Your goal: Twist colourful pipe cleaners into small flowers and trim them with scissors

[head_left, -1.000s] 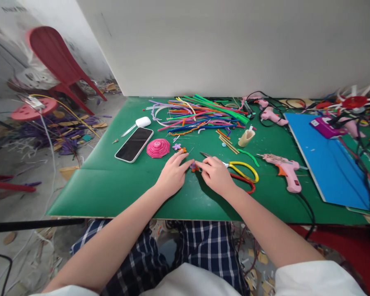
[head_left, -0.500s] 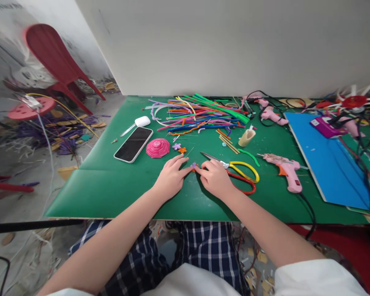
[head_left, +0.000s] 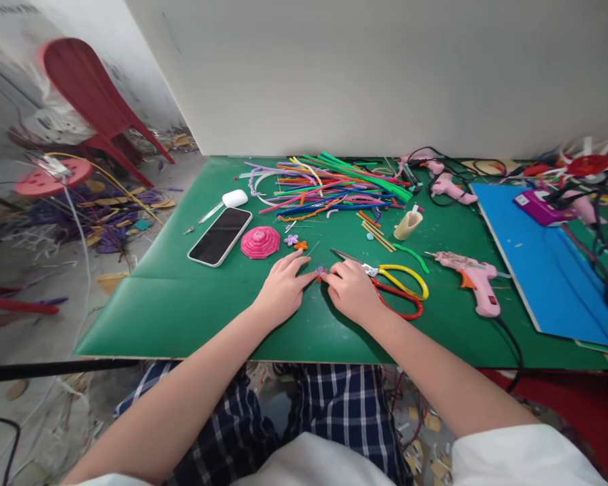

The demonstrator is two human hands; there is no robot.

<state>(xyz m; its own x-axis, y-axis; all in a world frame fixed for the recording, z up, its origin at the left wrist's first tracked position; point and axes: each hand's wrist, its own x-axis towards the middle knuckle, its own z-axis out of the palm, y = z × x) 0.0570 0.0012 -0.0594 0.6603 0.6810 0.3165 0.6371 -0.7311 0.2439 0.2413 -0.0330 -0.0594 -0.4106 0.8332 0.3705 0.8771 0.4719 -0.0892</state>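
Note:
A small purple and orange flower (head_left: 320,273) lies on the green tabletop, held between the fingertips of both hands. My left hand (head_left: 282,289) touches it from the left, its other fingers resting on the table. From the right, my right hand (head_left: 353,289) grips it with curled fingers, partly covering it. Scissors (head_left: 400,271) with yellow and red handles lie beside and partly under my right hand. Just beyond my left fingertips sit a purple flower (head_left: 291,240) and an orange flower (head_left: 300,246). A pink umbrella-shaped piece (head_left: 260,243) is left of them.
A phone (head_left: 220,236) lies at the left. Colourful pipe cleaners (head_left: 329,185) are heaped at the back near the white panel (head_left: 365,81). On the right are a pink glue gun (head_left: 479,280) with a cord, a beige cup-like tube (head_left: 408,225) and a blue board (head_left: 542,270).
The view has shifted very slightly. Both hands keep almost the same pose around the small flower.

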